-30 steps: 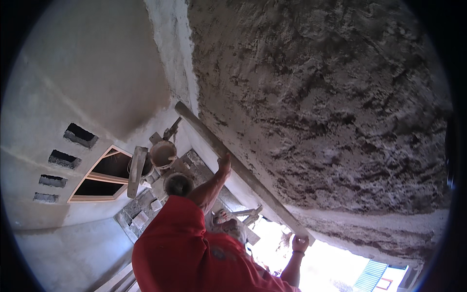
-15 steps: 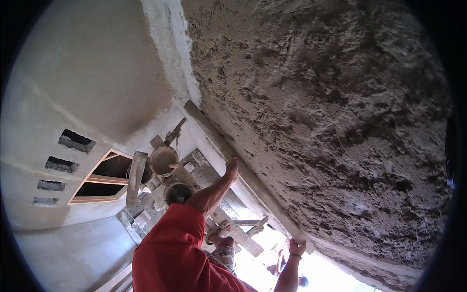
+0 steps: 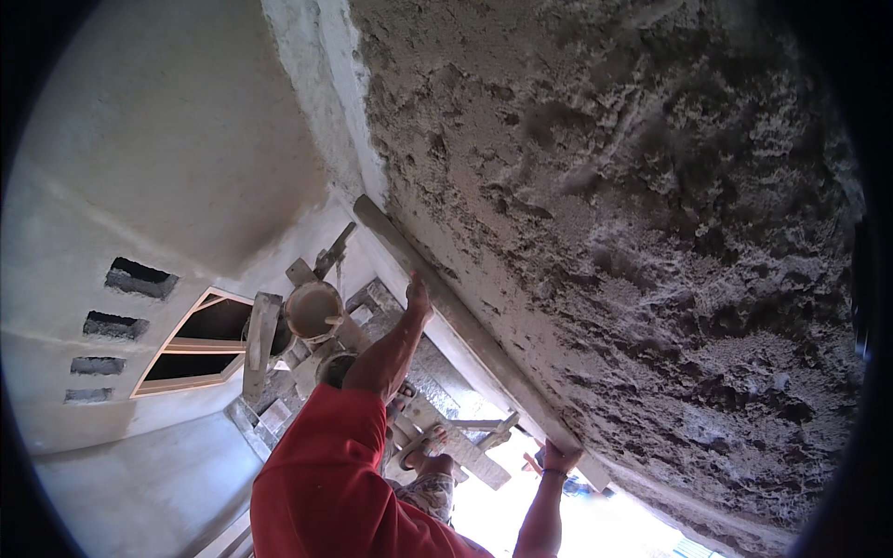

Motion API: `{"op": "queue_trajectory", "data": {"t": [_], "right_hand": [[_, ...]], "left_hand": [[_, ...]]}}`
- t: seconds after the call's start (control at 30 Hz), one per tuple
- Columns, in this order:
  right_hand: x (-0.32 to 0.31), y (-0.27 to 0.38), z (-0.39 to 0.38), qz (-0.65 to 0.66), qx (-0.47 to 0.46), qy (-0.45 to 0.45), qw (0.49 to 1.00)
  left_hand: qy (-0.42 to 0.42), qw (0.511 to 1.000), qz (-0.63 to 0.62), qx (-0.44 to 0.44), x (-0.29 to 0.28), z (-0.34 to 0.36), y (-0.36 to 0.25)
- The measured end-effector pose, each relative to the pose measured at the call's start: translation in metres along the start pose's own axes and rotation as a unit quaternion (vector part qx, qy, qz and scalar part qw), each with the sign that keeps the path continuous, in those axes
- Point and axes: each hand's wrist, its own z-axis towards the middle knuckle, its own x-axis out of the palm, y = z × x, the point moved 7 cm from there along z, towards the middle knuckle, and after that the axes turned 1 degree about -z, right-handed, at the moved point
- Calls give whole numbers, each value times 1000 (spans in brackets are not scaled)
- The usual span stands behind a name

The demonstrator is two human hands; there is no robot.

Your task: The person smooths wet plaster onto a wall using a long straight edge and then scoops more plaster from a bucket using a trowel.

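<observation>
A long, plaster-stained straightedge (image 3: pixel 487 370) lies diagonally against the rough, wet plaster surface (image 3: pixel 651 232), along its border with smoother plaster. My left hand (image 3: pixel 418 294) grips the straightedge partway along, with my arm reaching up from the red sleeve. My right hand (image 3: pixel 563 456) holds it near its lower right end, fingers curled against it. The far end of the straightedge reaches the pale corner strip (image 3: pixel 349 139).
Below, a scaffold of planks (image 3: pixel 474 465) holds two buckets (image 3: pixel 313 310), an upright board (image 3: pixel 261 344) and my sandalled foot (image 3: pixel 423 446). A framed window opening (image 3: pixel 191 367) and several wall holes (image 3: pixel 139 277) are on the left. Another person (image 3: pixel 586 485), partly hidden, is in the bright area below.
Both my hands have shifted along or with the straightedge, the left one now higher in the picture, the right slightly left and higher. The view has moved slightly, showing more of my feet.
</observation>
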Motion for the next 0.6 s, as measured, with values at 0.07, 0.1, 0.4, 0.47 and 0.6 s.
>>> {"op": "queue_trajectory", "data": {"t": [0.07, 0.1, 0.4, 0.47, 0.6], "right_hand": [[-1, 6, -11, 57, 16, -58, 997], [-40, -7, 11, 35, -27, -73, 996], [-85, 29, 15, -98, -133, -70, 984], [-65, 62, -8, -86, -124, -48, 987], [-61, 116, -29, -64, -169, -19, 983]], "left_hand": [[-73, 997, 33, 2, 6, -16, 4], [-89, 995, 49, 1, 32, -29, 1], [-72, 974, 111, 181, 65, -48, -92], [-79, 970, 110, 204, 69, -61, -117], [-81, 968, 33, 234, 113, -112, -158]]}}
